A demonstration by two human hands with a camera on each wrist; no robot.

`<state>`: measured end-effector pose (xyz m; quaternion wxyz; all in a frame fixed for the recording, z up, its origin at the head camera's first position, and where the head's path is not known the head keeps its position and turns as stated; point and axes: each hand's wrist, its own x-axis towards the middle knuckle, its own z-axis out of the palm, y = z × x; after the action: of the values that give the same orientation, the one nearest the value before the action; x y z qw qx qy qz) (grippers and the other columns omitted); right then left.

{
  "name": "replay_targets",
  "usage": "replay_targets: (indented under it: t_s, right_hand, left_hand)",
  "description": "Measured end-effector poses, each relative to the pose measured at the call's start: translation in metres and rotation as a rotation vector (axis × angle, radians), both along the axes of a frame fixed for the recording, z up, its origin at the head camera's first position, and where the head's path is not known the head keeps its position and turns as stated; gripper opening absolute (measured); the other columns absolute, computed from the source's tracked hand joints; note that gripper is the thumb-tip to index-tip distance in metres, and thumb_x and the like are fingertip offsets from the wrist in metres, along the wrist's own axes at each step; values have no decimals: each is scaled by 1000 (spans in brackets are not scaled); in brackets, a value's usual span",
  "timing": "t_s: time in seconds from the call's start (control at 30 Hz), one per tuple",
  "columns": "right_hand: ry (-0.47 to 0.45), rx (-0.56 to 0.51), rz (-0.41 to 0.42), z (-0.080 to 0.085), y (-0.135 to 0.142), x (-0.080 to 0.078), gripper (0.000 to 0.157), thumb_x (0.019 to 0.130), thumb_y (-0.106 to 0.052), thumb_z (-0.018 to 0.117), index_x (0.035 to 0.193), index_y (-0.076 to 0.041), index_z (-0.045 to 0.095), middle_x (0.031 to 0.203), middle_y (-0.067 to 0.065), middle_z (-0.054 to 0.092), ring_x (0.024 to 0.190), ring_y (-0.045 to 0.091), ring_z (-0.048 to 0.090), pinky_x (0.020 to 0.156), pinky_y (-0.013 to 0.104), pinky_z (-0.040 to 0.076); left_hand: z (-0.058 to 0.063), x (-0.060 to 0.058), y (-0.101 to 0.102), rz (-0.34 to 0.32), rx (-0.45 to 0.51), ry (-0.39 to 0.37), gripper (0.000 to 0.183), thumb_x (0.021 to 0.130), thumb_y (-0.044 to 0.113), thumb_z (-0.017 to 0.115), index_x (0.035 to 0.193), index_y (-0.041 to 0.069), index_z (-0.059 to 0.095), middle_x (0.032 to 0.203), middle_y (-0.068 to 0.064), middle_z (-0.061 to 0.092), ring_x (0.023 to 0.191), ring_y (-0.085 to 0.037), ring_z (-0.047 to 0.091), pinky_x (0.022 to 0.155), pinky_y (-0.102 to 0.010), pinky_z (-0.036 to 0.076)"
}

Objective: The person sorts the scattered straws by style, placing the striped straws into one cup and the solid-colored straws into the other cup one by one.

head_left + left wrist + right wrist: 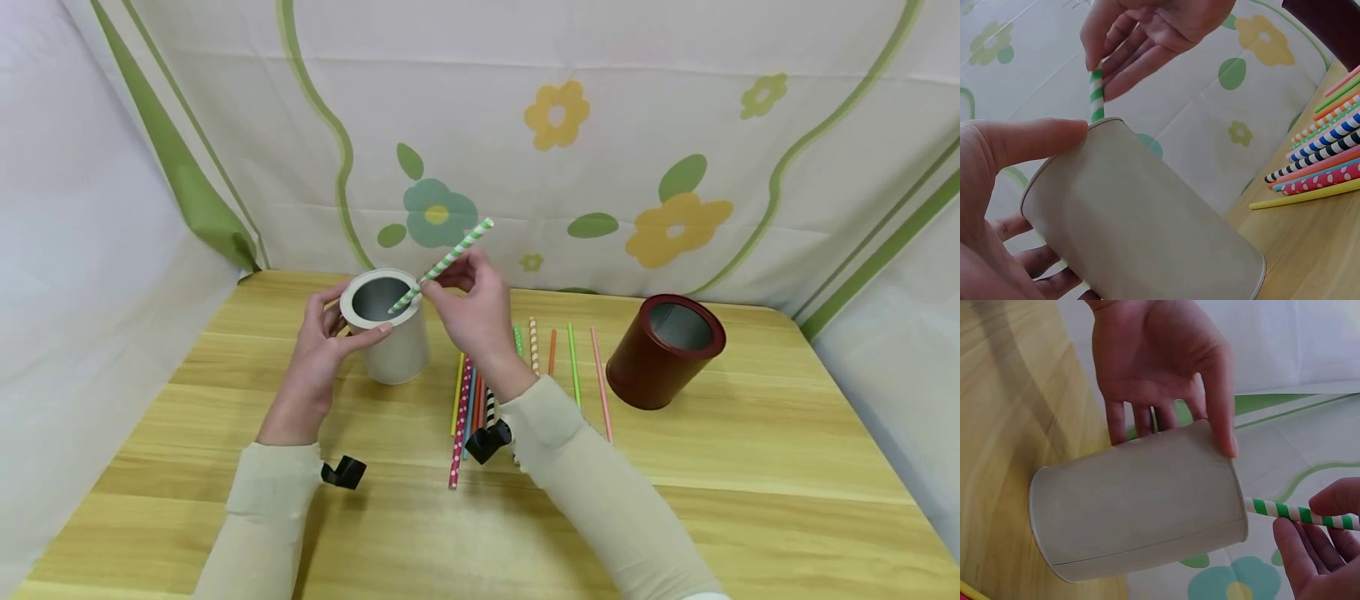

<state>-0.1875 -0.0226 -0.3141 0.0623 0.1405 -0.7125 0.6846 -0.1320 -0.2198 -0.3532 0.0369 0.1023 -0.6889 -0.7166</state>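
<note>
A white can stands on the table at centre left in the head view, its mouth facing up. My left hand grips it near the top, with the thumb along the rim and the fingers round the far side. Between thumb and fingers, my right hand pinches a green-and-white striped paper straw. The straw slants over the can's right rim, its lower end inside the mouth. In the right wrist view, the same striped straw passes in at the rim, its inner end hidden by the wall.
Several coloured paper straws, among them a pink polka-dotted one and a yellow one, lie side by side on the wooden table, partly under my right forearm. A dark red can stands to their right. Behind hangs a flowered curtain.
</note>
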Motion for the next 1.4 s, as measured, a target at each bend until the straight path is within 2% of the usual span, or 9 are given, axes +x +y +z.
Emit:
replay_targets:
  t_s: [0.2,0.47,0.7,0.93,1.17,1.4]
  right_hand:
    - [-32,77,10,-5,-6,0,23,97,-8,74,118,-8,65,113,7,72,107,21,74,95,30,63]
    - [-14,136,52,-7,-8,2,21,105,-16,67,123,-5,66,123,11,72,114,23,73,100,30,63]
    - [-37,152,45,-9,-8,4,24,109,-22,64,126,-7,71,117,9,78,113,22,75,97,29,65]
    - [-46,158,65,-8,-8,5,26,111,-26,62,127,-8,71,118,12,78,115,29,76,97,32,65]
    - [-52,194,70,-7,-7,6,26,111,-30,61,127,-12,70,118,6,77,114,21,74,100,35,63]
    - [-57,211,74,-7,-4,8,30,110,-37,62,130,-16,69,126,0,72,118,16,69,110,39,58]
  left_hand:
    - [1,-1,1,1,-1,-8,84,93,8,82,160,25,35,170,-5,43,153,-19,34,133,-48,26]
    - [2,0,1,15,10,-13,84,93,6,82,160,26,36,169,-5,43,153,-18,35,132,-47,26]
    - [2,0,2,14,8,-15,83,93,8,82,160,26,36,169,-5,43,154,-18,35,131,-48,26]
    - [1,0,1,13,18,-11,84,94,8,82,161,27,36,167,-4,46,149,-16,38,131,-46,26]
    - [1,0,1,12,15,-18,85,94,9,82,162,28,35,167,-3,45,149,-16,37,130,-45,26]
    - [1,1,1,16,7,-20,85,93,9,83,161,28,36,167,-4,44,150,-17,35,130,-46,26]
